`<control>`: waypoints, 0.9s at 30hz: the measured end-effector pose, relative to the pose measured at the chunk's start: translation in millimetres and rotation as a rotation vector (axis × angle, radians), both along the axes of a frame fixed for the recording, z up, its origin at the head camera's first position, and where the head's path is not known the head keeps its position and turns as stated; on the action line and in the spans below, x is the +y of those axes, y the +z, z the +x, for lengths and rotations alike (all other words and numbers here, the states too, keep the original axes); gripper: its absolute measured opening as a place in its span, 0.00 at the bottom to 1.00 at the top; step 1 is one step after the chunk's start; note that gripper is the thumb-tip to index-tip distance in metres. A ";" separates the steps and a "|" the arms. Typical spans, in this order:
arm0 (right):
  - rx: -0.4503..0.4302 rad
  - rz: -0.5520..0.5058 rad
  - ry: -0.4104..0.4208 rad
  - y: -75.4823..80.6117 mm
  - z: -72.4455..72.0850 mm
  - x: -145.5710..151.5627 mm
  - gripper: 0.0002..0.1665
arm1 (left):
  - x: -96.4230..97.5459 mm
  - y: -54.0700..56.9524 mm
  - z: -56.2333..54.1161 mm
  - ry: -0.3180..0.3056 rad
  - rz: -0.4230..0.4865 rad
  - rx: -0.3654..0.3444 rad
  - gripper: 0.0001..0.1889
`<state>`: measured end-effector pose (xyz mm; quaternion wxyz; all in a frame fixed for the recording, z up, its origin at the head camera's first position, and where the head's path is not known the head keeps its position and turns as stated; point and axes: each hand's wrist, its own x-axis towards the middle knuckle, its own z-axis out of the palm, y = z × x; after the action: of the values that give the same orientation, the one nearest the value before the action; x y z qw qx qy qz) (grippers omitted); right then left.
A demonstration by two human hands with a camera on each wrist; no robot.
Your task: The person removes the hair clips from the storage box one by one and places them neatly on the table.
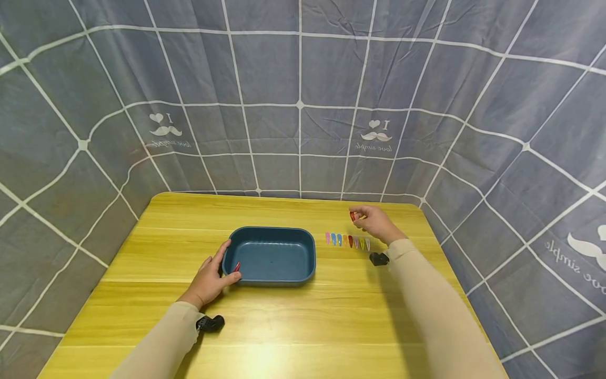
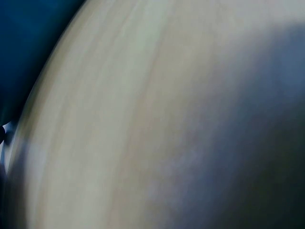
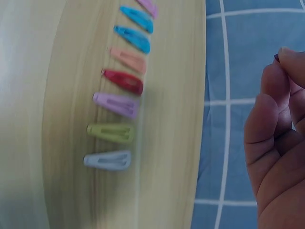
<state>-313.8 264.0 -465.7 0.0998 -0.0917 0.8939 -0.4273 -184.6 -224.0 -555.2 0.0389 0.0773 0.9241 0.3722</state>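
My left hand point(image 1: 210, 276) holds the left front corner of a dark blue plastic basin point(image 1: 310, 281), its thumb at the front rim and forefinger along the left side. By the thumb tip shows a red hair clip point(image 1: 237, 267); whether it lies in the basin or touches the thumb is unclear. Above the table's far right part, my right hand point(image 1: 375, 222) pinches another red hair clip point(image 1: 352, 216) between thumb and fingertips. In the right wrist view that clip is mostly hidden by the fingers point(image 3: 276, 81). The left wrist view is blurred.
Between basin and right hand runs a row of several snap hair clips: pink point(image 1: 327, 238), blue point(image 3: 137, 19), orange point(image 3: 127, 60), red point(image 3: 124, 82), purple point(image 3: 116, 105), yellow-green point(image 3: 110, 132) and white point(image 3: 108, 161). A grey checked curtain point(image 1: 265, 68) surrounds the wooden table point(image 1: 284, 326).
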 end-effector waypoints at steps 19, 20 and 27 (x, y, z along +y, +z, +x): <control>-0.021 0.041 -0.070 -21.8 5.2 43.7 0.29 | -0.6 0.9 -0.7 -0.006 0.006 0.004 0.50; -0.021 0.038 -0.074 -23.0 5.0 45.3 0.29 | -0.7 0.8 -0.8 -0.005 0.006 0.003 0.50; -0.050 0.036 -0.089 -29.9 8.1 53.9 0.29 | -0.3 0.9 -0.9 -0.005 0.002 0.001 0.51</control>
<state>-305.7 317.8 -495.5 0.1045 -0.0391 0.9018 -0.4174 -185.5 -224.2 -554.2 0.0391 0.0800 0.9236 0.3728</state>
